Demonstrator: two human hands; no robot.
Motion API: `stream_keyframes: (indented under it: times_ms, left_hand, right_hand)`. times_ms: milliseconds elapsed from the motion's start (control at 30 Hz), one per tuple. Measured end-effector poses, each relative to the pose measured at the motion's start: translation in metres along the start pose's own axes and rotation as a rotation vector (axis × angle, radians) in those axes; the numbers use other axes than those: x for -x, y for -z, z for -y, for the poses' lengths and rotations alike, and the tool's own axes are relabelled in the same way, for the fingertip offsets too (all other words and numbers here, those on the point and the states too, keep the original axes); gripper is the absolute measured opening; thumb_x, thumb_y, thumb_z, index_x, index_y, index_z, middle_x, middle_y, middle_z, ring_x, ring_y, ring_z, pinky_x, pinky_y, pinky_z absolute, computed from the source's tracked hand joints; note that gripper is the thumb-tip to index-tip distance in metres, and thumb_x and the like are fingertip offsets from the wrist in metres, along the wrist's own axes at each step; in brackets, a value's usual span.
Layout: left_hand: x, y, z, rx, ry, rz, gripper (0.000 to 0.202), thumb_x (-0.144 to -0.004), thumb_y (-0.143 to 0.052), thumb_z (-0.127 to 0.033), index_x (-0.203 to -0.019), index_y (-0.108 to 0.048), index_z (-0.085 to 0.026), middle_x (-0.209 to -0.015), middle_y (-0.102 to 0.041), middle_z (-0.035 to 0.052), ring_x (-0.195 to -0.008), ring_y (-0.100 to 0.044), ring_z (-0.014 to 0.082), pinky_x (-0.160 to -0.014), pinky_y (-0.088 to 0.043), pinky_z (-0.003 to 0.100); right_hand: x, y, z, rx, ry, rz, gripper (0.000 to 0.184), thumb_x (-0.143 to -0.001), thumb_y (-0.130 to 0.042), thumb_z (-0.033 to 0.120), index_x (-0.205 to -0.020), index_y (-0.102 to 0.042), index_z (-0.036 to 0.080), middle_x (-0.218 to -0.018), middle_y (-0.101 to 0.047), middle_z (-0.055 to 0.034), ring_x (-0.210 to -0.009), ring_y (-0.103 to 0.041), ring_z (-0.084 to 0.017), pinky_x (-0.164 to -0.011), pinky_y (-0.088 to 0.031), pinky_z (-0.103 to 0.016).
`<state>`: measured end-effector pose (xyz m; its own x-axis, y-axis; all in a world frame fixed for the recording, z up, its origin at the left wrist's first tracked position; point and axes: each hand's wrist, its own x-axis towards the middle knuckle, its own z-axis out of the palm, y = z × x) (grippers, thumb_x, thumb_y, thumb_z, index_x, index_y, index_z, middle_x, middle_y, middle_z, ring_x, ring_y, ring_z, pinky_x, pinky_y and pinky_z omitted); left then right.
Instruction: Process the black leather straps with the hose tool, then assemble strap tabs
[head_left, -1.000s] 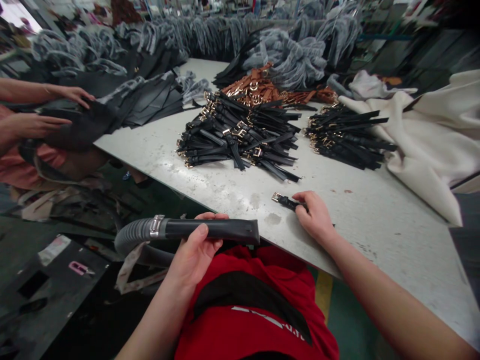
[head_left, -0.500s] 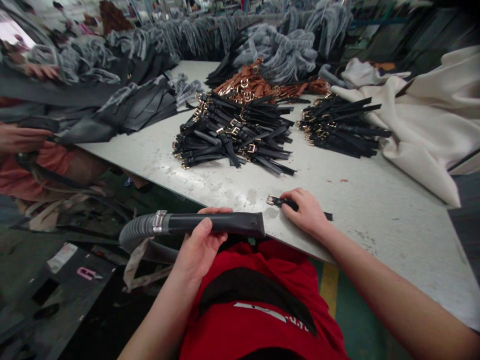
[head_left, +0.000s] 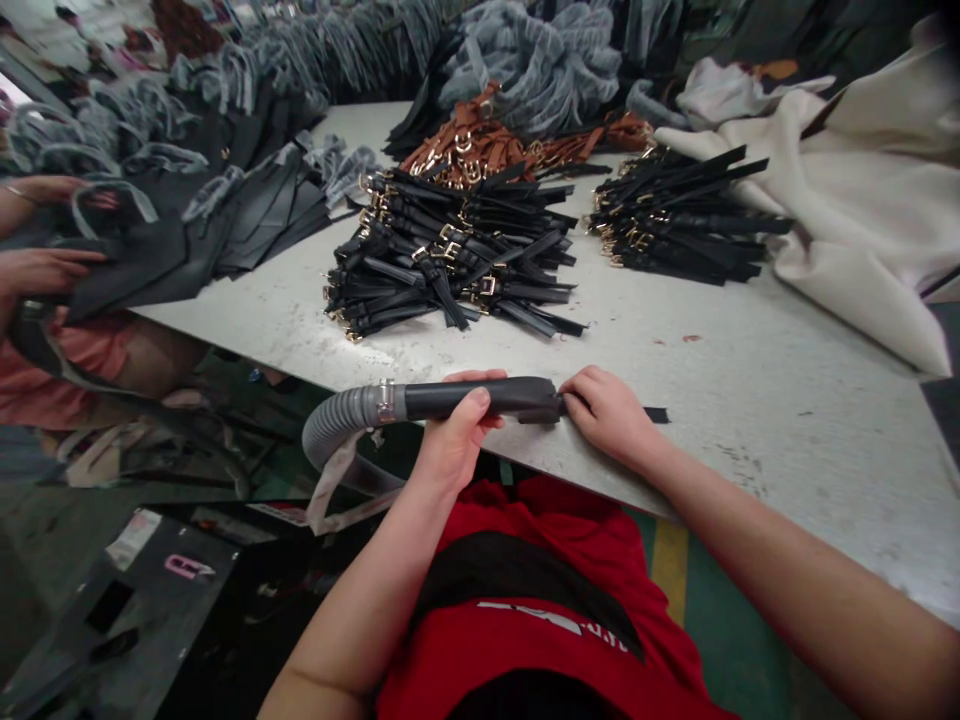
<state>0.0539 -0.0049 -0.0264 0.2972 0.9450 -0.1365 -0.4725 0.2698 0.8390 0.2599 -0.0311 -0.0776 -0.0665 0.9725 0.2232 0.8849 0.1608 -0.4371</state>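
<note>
Left hand [head_left: 454, 440] is wrapped tight around the black nozzle [head_left: 491, 398], thumb over the top and fingers curled underneath, holding it level right along the near edge of the table [head_left: 750, 400]. Behind the grip, a metal clamp joins the nozzle to a grey ribbed hose [head_left: 334, 435] that bends down off the table's edge. Right hand [head_left: 611, 415] sits just beside the nozzle's mouth, fingers bunched together and pressed down on a black strap [head_left: 655, 414]. Most of that strap is hidden under the palm, and only its square tail pokes out on the far side of the hand. The nozzle's tip meets the right fingertips, so the covered end of the strap lies right at the opening, though the contact itself is out of sight. Further up the table there's a big heap of black buckled straps [head_left: 450, 260], a second black heap [head_left: 675, 225] to its right, and brown straps [head_left: 480, 150] behind. Cream cloth [head_left: 862, 200] drapes over the right side. Far left, a co-worker's hand [head_left: 45, 270] rests on dark leather pieces [head_left: 247, 210].
</note>
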Motion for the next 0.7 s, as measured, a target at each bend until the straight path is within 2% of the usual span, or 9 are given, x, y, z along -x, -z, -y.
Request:
stream_keyframes:
  times_ms: [100,300,400,533,600,700]
  left_hand:
    - [0.002,0.001,-0.001,-0.033,0.002,0.017,0.029,-0.065,-0.070,-0.030,-0.088,-0.055,-0.020,-0.097,-0.066,0.0034,-0.076,-0.061,0.0111,-0.055,-0.047,0.018]
    - [0.002,-0.009,0.004,-0.079,-0.032,0.006,0.032,-0.062,-0.071,-0.032,-0.086,-0.053,-0.020,-0.097,-0.066,0.0046,-0.076,-0.061,0.0134,-0.053,-0.045,0.019]
    - [0.005,0.003,-0.005,-0.087,-0.017,-0.017,0.031,-0.063,-0.071,-0.032,-0.086,-0.055,-0.020,-0.096,-0.067,0.0044,-0.075,-0.061,0.0131,-0.053,-0.045,0.020]
    - [0.021,0.019,-0.020,-0.095,-0.075,-0.084,0.029,-0.064,-0.070,-0.031,-0.087,-0.055,-0.020,-0.097,-0.067,0.0046,-0.077,-0.061,0.0133,-0.055,-0.046,0.020]
    - [0.027,0.017,-0.018,-0.085,-0.084,-0.064,0.028,-0.065,-0.070,-0.031,-0.087,-0.055,-0.020,-0.097,-0.067,0.0052,-0.077,-0.061,0.0134,-0.055,-0.046,0.020]
    - [0.025,0.003,-0.006,-0.072,-0.069,-0.006,0.029,-0.065,-0.070,-0.029,-0.087,-0.055,-0.019,-0.096,-0.066,0.0050,-0.076,-0.060,0.0130,-0.054,-0.046,0.020]
  right_hand:
    - [-0.001,0.001,0.000,-0.017,0.000,0.008,0.020,-0.082,-0.040,0.022,-0.081,-0.059,0.017,-0.081,-0.057,-0.0088,-0.081,-0.051,-0.020,-0.073,-0.039,-0.032]
    - [-0.001,0.002,-0.002,-0.024,-0.020,-0.005,0.019,-0.081,-0.041,0.021,-0.082,-0.060,0.018,-0.082,-0.057,-0.0090,-0.081,-0.051,-0.020,-0.074,-0.039,-0.033]
    - [0.000,0.000,-0.002,-0.023,-0.028,-0.001,0.021,-0.082,-0.040,0.022,-0.082,-0.060,0.018,-0.082,-0.057,-0.0089,-0.082,-0.051,-0.021,-0.074,-0.039,-0.033]
    - [0.000,-0.001,-0.002,-0.020,-0.035,-0.013,0.022,-0.083,-0.040,0.024,-0.081,-0.061,0.018,-0.081,-0.057,-0.0085,-0.082,-0.051,-0.021,-0.074,-0.038,-0.033]
    - [0.000,-0.002,-0.001,-0.014,-0.038,-0.018,0.022,-0.083,-0.039,0.024,-0.081,-0.061,0.018,-0.081,-0.057,-0.0088,-0.083,-0.051,-0.021,-0.074,-0.038,-0.033]
    - [0.001,-0.001,-0.001,0.004,-0.041,-0.010,0.022,-0.083,-0.039,0.023,-0.082,-0.061,0.017,-0.083,-0.057,-0.0093,-0.083,-0.051,-0.021,-0.075,-0.039,-0.033]
